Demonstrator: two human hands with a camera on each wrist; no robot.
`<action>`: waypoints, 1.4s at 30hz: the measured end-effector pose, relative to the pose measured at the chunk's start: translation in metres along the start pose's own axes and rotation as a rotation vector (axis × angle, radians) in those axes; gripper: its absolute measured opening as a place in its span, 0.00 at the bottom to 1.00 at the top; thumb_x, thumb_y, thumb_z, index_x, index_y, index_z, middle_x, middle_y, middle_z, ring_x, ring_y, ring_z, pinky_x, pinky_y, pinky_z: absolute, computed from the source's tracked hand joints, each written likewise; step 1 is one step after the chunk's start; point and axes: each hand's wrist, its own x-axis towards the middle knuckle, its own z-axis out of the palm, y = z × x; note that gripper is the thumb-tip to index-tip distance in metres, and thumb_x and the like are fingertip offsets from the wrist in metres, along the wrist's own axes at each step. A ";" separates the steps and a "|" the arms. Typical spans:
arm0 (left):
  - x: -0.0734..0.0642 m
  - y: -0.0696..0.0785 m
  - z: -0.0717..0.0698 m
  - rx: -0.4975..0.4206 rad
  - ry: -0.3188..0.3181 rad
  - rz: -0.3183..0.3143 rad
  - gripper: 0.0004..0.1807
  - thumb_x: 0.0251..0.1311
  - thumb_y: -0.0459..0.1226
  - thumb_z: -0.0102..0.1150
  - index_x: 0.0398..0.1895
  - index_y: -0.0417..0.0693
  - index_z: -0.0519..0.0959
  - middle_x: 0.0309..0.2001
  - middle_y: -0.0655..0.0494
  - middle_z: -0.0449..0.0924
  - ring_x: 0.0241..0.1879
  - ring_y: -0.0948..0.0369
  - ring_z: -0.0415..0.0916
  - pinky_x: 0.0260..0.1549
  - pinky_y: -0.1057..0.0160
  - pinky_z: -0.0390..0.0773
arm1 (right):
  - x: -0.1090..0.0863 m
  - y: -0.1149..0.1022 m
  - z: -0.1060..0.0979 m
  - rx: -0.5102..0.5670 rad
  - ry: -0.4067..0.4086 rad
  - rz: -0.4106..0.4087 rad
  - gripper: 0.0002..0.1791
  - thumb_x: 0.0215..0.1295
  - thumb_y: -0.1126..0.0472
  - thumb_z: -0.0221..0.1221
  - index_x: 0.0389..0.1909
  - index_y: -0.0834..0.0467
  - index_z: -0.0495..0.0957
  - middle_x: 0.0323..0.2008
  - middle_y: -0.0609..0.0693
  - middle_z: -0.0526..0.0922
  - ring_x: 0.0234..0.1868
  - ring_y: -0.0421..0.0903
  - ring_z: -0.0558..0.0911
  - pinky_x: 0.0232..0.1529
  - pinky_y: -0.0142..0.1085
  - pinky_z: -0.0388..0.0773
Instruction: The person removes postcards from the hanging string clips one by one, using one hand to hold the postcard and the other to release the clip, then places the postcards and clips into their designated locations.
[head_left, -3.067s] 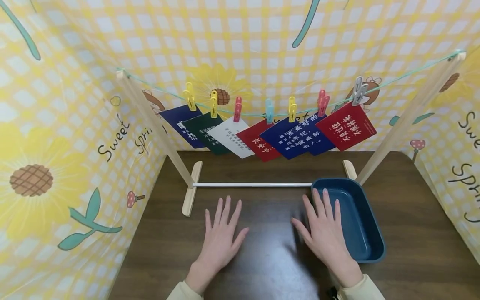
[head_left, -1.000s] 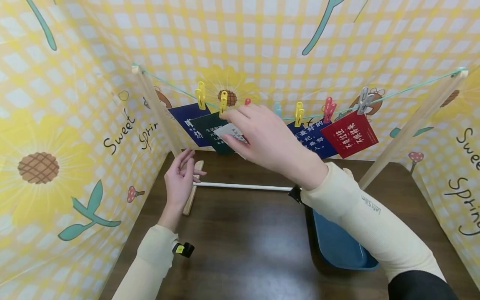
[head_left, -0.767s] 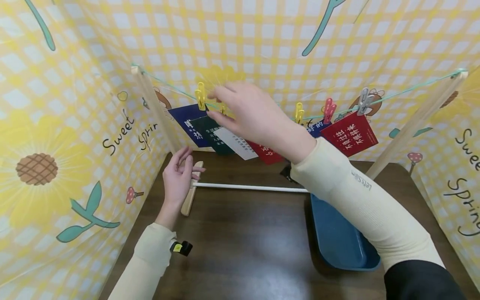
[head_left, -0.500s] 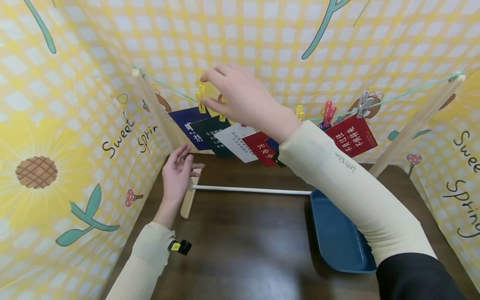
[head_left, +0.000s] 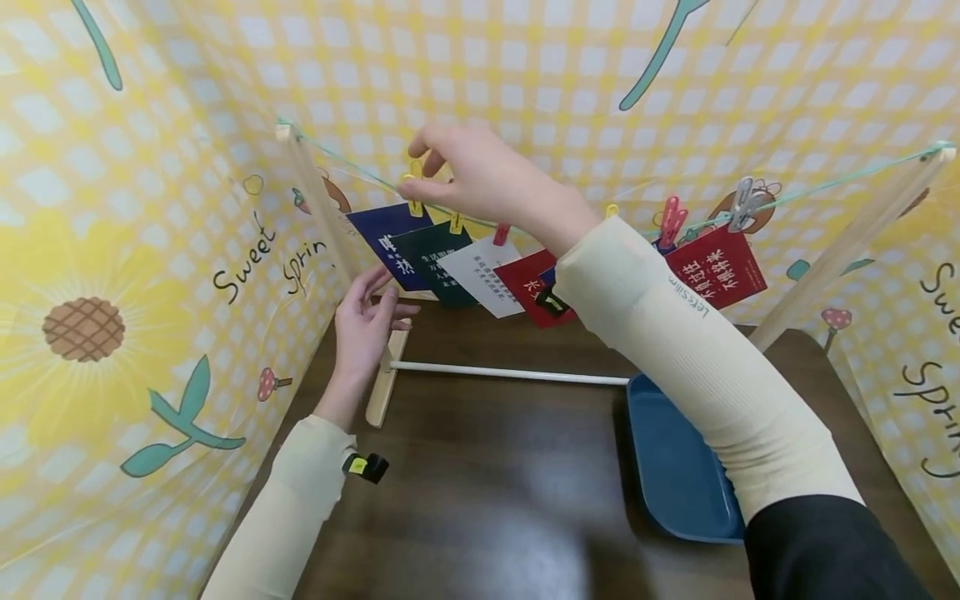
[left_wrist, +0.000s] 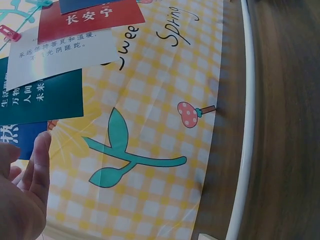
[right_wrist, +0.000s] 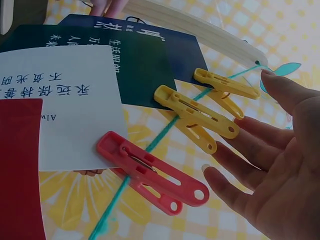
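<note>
At the far left of the green line, a yellow clothespin (right_wrist: 227,87) clips a dark blue card (head_left: 378,237). My right hand (head_left: 487,175) is at that clothespin, thumb on one side of its handles and fingers on the other, with a gap at the thumb in the right wrist view. Low by the blue card's bottom edge is my left hand (head_left: 363,325), its fingers loosely bent and holding nothing. Beside that card hang a green card (head_left: 435,262) on a second yellow clothespin (right_wrist: 195,117) and a white card (head_left: 483,275) on a red clothespin (right_wrist: 152,172).
Farther right hang red cards, one (head_left: 720,271) on a grey clothespin (head_left: 742,204), and a pink clothespin (head_left: 672,221). Wooden posts (head_left: 855,242) hold the line, joined below by a white rod (head_left: 517,375). A blue tray (head_left: 682,475) sits on the dark table (head_left: 480,483), partly under my right sleeve.
Both hands have risen from the table. My left hand went to the left post; my right hand passed leftward over the cards to the leftmost clothespin, its fingers now closer around it.
</note>
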 end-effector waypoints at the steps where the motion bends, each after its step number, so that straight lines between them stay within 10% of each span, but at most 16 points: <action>1: 0.001 0.000 0.001 -0.001 -0.003 0.004 0.23 0.78 0.37 0.54 0.73 0.43 0.70 0.68 0.43 0.75 0.33 0.64 0.88 0.28 0.66 0.86 | 0.000 0.000 0.000 0.002 -0.006 0.004 0.33 0.77 0.41 0.57 0.73 0.56 0.69 0.65 0.53 0.80 0.63 0.47 0.80 0.61 0.35 0.78; 42: 0.002 0.000 -0.006 -0.092 0.137 0.126 0.10 0.72 0.31 0.62 0.43 0.28 0.78 0.29 0.58 0.84 0.16 0.66 0.80 0.18 0.70 0.77 | 0.009 0.003 0.011 0.156 0.017 0.029 0.25 0.78 0.44 0.56 0.64 0.56 0.75 0.58 0.48 0.83 0.57 0.41 0.79 0.57 0.29 0.75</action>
